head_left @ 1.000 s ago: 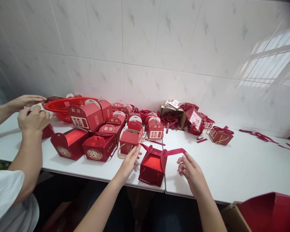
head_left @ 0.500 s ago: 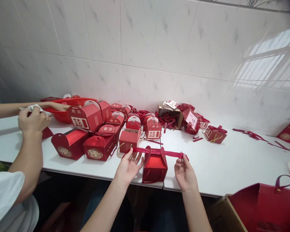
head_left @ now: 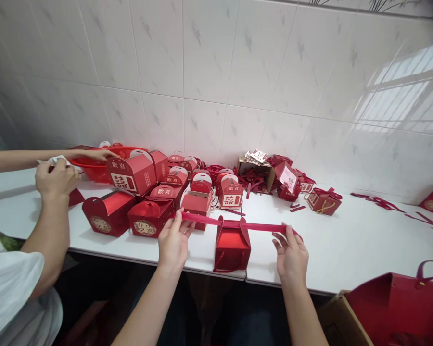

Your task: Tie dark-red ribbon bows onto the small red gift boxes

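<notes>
A small red gift box (head_left: 232, 247) stands open at the front edge of the white table (head_left: 364, 245). A red ribbon (head_left: 234, 223) runs through the tops of its two flaps and is stretched out level to both sides. My left hand (head_left: 173, 240) pinches the ribbon's left end. My right hand (head_left: 292, 252) pinches its right end. Both hands are held a little away from the box, one on each side.
Several finished red boxes (head_left: 147, 192) crowd the table to the left and behind. A co-worker's hands (head_left: 57, 175) work at the far left near a red basket (head_left: 94, 161). Loose ribbons (head_left: 382, 202) lie at the right. A large red bag (head_left: 400, 307) sits in a carton at lower right.
My hands have moved apart and pulled the ribbon out straight through the box's flaps. The view has shifted slightly.
</notes>
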A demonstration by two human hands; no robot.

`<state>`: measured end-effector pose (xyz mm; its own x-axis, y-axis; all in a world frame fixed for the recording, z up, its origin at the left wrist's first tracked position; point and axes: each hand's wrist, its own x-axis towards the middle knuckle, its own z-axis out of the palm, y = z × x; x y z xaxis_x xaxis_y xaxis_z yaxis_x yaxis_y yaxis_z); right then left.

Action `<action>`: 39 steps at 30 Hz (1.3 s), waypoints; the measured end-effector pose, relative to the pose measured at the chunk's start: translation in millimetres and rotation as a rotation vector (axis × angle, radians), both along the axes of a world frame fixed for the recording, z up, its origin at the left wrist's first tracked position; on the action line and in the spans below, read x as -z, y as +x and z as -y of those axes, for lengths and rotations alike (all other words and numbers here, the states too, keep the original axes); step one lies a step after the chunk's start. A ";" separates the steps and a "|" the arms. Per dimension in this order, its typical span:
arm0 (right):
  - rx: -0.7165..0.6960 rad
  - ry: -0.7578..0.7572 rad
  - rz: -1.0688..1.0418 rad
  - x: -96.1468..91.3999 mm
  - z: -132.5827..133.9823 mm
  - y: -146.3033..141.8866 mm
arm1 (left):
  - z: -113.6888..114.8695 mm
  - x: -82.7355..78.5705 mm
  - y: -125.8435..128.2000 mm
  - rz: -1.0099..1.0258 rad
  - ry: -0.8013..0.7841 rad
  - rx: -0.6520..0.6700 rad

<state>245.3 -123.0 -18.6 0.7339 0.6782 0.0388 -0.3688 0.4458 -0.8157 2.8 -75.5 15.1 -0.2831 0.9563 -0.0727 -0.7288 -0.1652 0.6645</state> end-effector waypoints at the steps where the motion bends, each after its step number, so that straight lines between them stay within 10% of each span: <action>1: 0.023 0.017 0.029 -8.5 -0.9 2.7 | -2.6 -7.9 -0.6 -0.021 0.040 -0.013; 9: 0.051 0.162 0.399 -85.1 -9.5 7.5 | -21.1 -75.5 12.8 -0.442 0.402 -0.025; 16: -0.227 0.269 0.550 -128.4 -19.4 -11.5 | -14.5 -109.8 34.3 -0.642 0.512 0.105; 34: -0.797 0.192 0.729 -150.9 -24.4 -52.1 | -7.1 -117.4 38.5 -0.801 0.581 0.395; 39: -0.835 0.225 0.747 -144.0 -31.1 -48.8 | -13.2 -112.7 29.4 -0.791 0.559 0.657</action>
<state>196.6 -91.9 125.4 -0.2003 0.8660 0.4582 -0.0747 0.4528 -0.8885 32.1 -62.3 127.8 0.4999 0.7785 0.3796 -0.1987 -0.3235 0.9251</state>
